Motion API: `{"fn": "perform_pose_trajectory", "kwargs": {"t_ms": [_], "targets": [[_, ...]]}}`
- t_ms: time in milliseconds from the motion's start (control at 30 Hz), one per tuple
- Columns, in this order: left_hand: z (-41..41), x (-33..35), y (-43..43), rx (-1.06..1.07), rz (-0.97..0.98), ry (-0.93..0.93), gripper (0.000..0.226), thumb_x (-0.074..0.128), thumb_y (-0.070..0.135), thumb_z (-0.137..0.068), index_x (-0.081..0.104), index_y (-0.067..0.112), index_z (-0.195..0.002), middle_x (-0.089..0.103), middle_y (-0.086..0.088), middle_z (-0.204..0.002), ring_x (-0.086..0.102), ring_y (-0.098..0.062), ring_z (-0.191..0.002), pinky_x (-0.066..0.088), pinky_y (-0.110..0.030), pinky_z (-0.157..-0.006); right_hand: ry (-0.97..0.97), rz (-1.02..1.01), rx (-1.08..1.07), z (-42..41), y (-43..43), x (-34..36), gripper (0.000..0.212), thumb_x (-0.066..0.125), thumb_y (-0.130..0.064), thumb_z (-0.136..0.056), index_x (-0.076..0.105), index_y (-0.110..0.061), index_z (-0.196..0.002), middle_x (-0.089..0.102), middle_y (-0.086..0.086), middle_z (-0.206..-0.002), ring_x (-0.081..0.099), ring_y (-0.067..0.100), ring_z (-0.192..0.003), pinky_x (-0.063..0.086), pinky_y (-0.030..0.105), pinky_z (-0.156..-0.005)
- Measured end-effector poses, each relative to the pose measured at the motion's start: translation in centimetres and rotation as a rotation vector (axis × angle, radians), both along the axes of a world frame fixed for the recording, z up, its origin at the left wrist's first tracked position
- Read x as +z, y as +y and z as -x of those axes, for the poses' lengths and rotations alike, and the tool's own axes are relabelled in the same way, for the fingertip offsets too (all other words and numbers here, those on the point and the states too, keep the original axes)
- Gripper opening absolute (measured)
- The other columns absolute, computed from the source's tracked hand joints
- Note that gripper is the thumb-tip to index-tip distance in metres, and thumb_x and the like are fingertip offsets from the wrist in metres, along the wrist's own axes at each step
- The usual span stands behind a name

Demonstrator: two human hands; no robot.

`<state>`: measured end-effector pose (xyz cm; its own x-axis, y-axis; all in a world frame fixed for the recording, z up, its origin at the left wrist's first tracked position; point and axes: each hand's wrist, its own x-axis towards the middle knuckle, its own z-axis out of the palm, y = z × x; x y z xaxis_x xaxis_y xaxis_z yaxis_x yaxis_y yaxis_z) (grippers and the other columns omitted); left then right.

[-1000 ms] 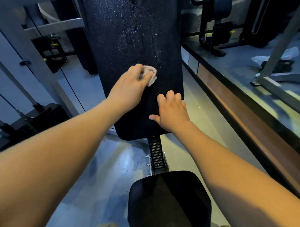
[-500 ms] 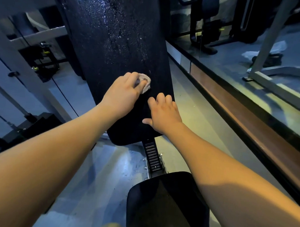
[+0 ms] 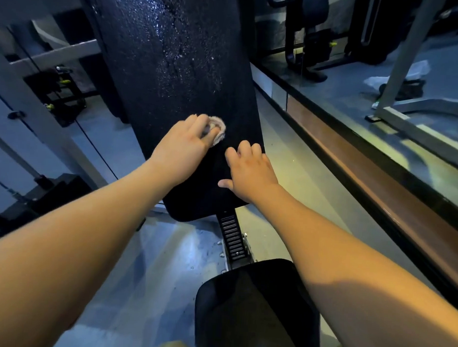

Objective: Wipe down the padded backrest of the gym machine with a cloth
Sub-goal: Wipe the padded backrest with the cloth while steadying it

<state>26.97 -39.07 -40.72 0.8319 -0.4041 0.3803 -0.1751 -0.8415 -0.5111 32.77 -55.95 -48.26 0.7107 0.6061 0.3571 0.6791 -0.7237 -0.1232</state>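
Observation:
The black padded backrest (image 3: pixel 174 67) stands tilted in front of me, its upper part glistening with wet droplets. My left hand (image 3: pixel 183 148) presses a small bunched pale cloth (image 3: pixel 219 130) against the lower middle of the pad. My right hand (image 3: pixel 251 172) lies flat on the pad's lower right corner, fingers spread, holding nothing. Both forearms reach in from the bottom of the view.
The black seat pad (image 3: pixel 254 309) sits below, joined by a notched metal adjuster rail (image 3: pixel 232 237). A mirror with a wooden ledge (image 3: pixel 378 183) runs along the right. Weight stacks and cables (image 3: pixel 54 89) stand at left; grey floor lies between.
My left hand has slid the cloth down the pad toward my right hand. The right hand has stayed on the lower corner. The view has shifted slightly.

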Motion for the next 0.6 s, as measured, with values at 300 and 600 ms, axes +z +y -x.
{"fn": "perform_pose_trajectory", "kwargs": {"t_ms": [300, 600], "targets": [[3.2, -0.2, -0.2, 0.196, 0.113, 0.147, 0.065, 0.041, 0.036, -0.082, 0.058, 0.004, -0.136, 0.049, -0.019, -0.124, 0.051, -0.039, -0.107, 0.049, -0.046, -0.089, 0.045, 0.016, 0.011, 0.1, -0.1, 0.5, 0.058, 0.069, -0.06, -0.087, 0.043, -0.02, -0.121, 0.041, 0.008, -0.121, 0.042, 0.028, -0.109, 0.043, 0.04, -0.092], [5.8, 0.8, -0.3, 0.219, 0.368, 0.261, 0.057, 0.061, 0.007, -0.094, 0.047, 0.016, -0.149, 0.044, -0.011, -0.151, 0.043, -0.034, -0.134, 0.044, -0.046, -0.106, 0.34, -0.09, 0.07, 1.4, -0.5, 2.8, 0.032, 0.059, -0.05, -0.094, 0.046, -0.023, -0.102, 0.04, 0.004, -0.115, 0.041, 0.027, -0.109, 0.046, 0.041, -0.091]]}}
